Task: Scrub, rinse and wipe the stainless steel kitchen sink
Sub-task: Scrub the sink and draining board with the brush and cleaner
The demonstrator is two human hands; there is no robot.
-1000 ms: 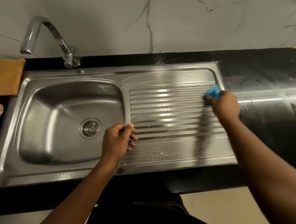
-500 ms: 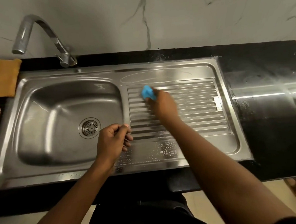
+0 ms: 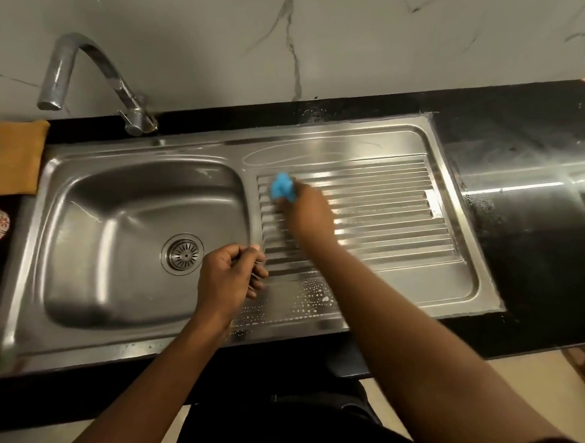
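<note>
– Two hands in the head view. What has the right hand (image 3: 309, 213) got?
– Its fingers are grasping a bunched blue cloth (image 3: 282, 187), pressed on the ribbed drainboard (image 3: 386, 215) at its far left corner, just beside the basin. The hand is blurred.
– And the left hand (image 3: 228, 280)?
– Fingers clenched, nothing seen in them. It hangs over the sink (image 3: 120, 348), between the drain (image 3: 182, 253) and the ribs.
– Any suds?
– White bubbles (image 3: 309, 299) on the flat strip by the front rim, beside that fist.
– Around it?
– Tap (image 3: 79, 63) behind the basin; orange cloth (image 3: 15, 157) on the black desk (image 3: 518, 132), left.
</note>
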